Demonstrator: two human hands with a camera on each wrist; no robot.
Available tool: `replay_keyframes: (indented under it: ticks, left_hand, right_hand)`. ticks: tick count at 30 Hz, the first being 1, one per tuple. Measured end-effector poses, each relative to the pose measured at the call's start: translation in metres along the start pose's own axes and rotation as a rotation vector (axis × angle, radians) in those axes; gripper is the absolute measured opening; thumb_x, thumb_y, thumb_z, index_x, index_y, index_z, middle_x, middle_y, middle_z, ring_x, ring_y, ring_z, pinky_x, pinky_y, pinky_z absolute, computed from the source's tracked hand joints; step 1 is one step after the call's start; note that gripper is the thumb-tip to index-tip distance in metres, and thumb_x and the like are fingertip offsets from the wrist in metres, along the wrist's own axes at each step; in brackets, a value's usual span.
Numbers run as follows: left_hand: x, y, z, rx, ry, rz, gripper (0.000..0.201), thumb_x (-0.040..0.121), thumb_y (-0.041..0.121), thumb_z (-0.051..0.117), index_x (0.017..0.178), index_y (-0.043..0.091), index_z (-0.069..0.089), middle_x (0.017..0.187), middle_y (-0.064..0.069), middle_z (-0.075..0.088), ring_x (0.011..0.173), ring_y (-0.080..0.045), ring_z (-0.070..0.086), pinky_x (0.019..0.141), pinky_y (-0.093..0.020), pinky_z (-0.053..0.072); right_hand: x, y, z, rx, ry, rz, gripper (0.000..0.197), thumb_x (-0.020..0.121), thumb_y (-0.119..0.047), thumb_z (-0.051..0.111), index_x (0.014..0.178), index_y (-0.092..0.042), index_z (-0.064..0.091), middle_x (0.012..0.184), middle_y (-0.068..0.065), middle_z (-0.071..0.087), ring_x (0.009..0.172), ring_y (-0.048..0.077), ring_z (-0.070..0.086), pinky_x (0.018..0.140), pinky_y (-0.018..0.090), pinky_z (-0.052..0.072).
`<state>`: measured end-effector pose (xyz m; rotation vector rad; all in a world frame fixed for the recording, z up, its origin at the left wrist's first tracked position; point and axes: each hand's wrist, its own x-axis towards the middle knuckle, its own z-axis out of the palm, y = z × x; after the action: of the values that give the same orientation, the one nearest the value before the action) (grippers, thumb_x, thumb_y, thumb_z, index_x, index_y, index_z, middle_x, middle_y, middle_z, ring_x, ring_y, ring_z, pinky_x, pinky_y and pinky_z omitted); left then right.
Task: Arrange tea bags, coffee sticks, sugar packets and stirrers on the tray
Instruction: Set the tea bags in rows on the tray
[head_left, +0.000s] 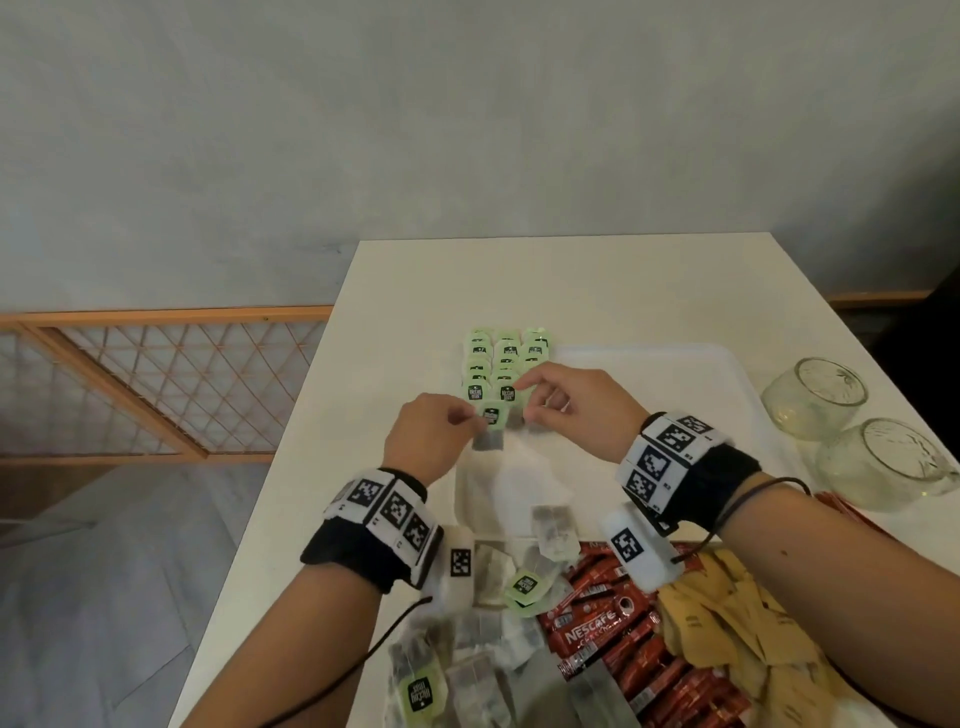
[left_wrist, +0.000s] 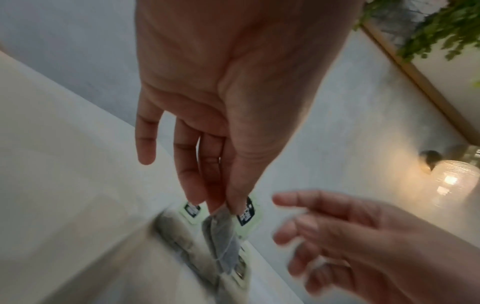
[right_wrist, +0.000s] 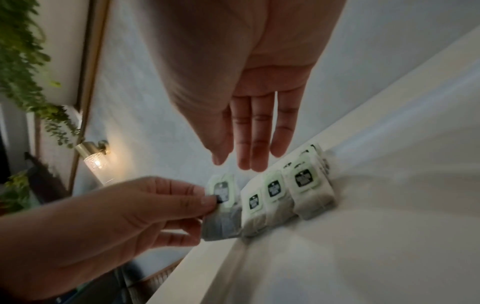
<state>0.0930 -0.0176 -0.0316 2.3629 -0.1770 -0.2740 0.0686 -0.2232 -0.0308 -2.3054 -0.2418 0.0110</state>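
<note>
Pinching a tea bag (head_left: 490, 430) by its green tag, left hand (head_left: 430, 435) above the white tray (head_left: 675, 364), just beside rows of tea bags (head_left: 505, 364) at its far-left corner. Right hand (head_left: 574, 404) loose-fingered, holding nothing. White table (head_left: 519, 280) against a pale grey wall (head_left: 467, 130); wooden lattice (head_left: 156, 384) left; two glass cups (head_left: 852, 431) right.

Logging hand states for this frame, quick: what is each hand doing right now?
Left hand: pinching a tea bag at its top edge.
Right hand: open, fingers straight, holding nothing.
</note>
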Motion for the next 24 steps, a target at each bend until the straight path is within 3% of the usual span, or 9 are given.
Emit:
replay_keyframes:
  ticks: [2,5,9,12,15,17,24]
  left_hand:
    - [0.007,-0.012,-0.004,-0.039,0.01,-0.06,0.018,0.089,0.025,0.067,0.075,0.019,0.074,0.076,0.001,0.069,0.078,-0.02,0.063,0.076,-0.033,0.05]
    - [0.016,-0.023,-0.003,-0.086,0.014,-0.1,0.018,0.09,0.025,0.068,0.084,0.011,0.076,0.081,-0.007,0.07,0.084,-0.025,0.063,0.08,-0.035,0.05]
    - [0.03,-0.024,0.004,-0.114,-0.004,-0.122,0.013,0.087,0.026,0.072,0.094,0.016,0.077,0.094,0.0,0.072,0.088,-0.014,0.061,0.071,-0.02,0.041]
    - [0.039,-0.023,0.007,-0.097,-0.002,-0.12,0.003,0.086,0.023,0.073,0.084,0.021,0.075,0.09,0.003,0.071,0.088,-0.014,0.062,0.071,-0.02,0.041]
    - [0.047,-0.023,0.007,-0.062,0.002,-0.119,0.004,0.084,0.023,0.074,0.082,0.023,0.072,0.087,0.003,0.069,0.09,-0.016,0.062,0.076,-0.024,0.043]
    - [0.05,-0.023,0.008,-0.024,-0.002,-0.121,0.005,0.084,0.025,0.074,0.084,0.024,0.069,0.089,0.003,0.068,0.089,-0.016,0.061,0.077,-0.026,0.044]
    - [0.046,-0.026,0.01,-0.026,0.037,-0.13,0.029,0.078,0.025,0.078,0.098,0.024,0.057,0.09,0.004,0.065,0.088,-0.017,0.061,0.081,-0.035,0.051]
  right_hand:
    - [-0.006,0.011,0.0,0.008,-0.026,0.059,0.016,0.089,-0.022,0.066,0.104,-0.026,0.067,0.088,-0.007,0.064,0.073,0.005,0.058,0.07,0.012,0.044]
    - [-0.014,0.027,0.001,0.016,-0.074,0.124,0.011,0.089,-0.024,0.067,0.098,-0.029,0.068,0.087,-0.006,0.063,0.074,0.01,0.06,0.076,0.022,0.047]
    - [-0.018,0.037,0.003,0.027,-0.079,0.176,0.011,0.088,-0.022,0.068,0.099,-0.024,0.069,0.084,-0.007,0.063,0.075,0.011,0.06,0.079,0.03,0.052]
    - [-0.021,0.035,0.003,0.055,-0.107,0.176,0.017,0.083,-0.023,0.074,0.1,-0.024,0.071,0.083,-0.007,0.067,0.072,0.007,0.058,0.075,0.025,0.048]
    - [-0.028,0.025,0.003,0.097,-0.219,0.143,0.026,0.074,-0.03,0.082,0.098,-0.029,0.071,0.083,-0.007,0.068,0.072,0.009,0.06,0.07,0.016,0.047]
    - [-0.035,0.017,0.003,0.052,-0.327,0.112,0.034,0.069,-0.036,0.084,0.1,-0.031,0.071,0.093,-0.008,0.066,0.079,0.011,0.062,0.07,0.015,0.047]
    - [-0.056,0.012,0.011,-0.17,-0.609,0.057,0.057,0.059,-0.04,0.089,0.11,-0.029,0.065,0.11,-0.011,0.049,0.093,0.007,0.053,0.084,0.026,0.047]
